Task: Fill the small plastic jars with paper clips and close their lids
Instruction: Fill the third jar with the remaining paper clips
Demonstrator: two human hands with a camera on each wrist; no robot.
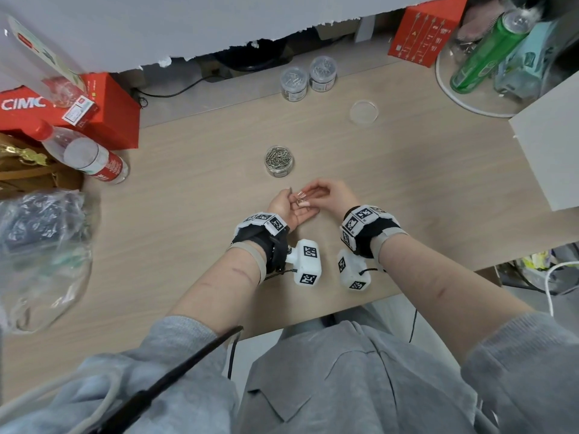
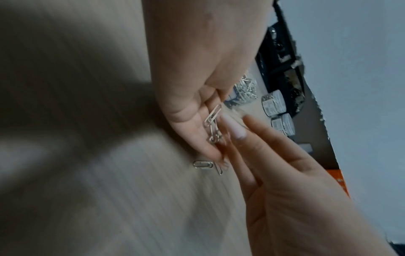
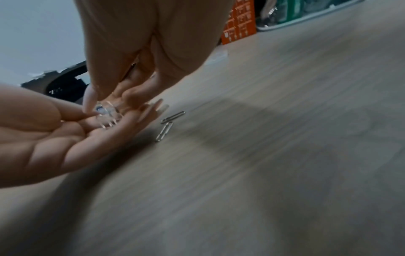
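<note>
My left hand (image 1: 289, 205) lies palm up just above the table, fingers relaxed, with a few silver paper clips (image 2: 212, 125) resting on them. My right hand (image 1: 327, 192) reaches over from the right, and its thumb and fingertips pinch at the paper clips (image 1: 302, 201) in the left palm. Two loose clips (image 3: 167, 123) lie on the wood under the left fingertips. An open small jar (image 1: 279, 160), nearly full of clips, stands just beyond the hands. Its clear lid (image 1: 363, 112) lies farther back right. Two closed jars (image 1: 308, 78) of clips stand at the back.
Red boxes (image 1: 103, 111), a water bottle (image 1: 84, 155) and a plastic bag (image 1: 40, 245) crowd the left side. At the back right are a red box (image 1: 423, 32) and a clear tub holding a green can (image 1: 488, 48). A white board (image 1: 548, 155) overhangs the right edge.
</note>
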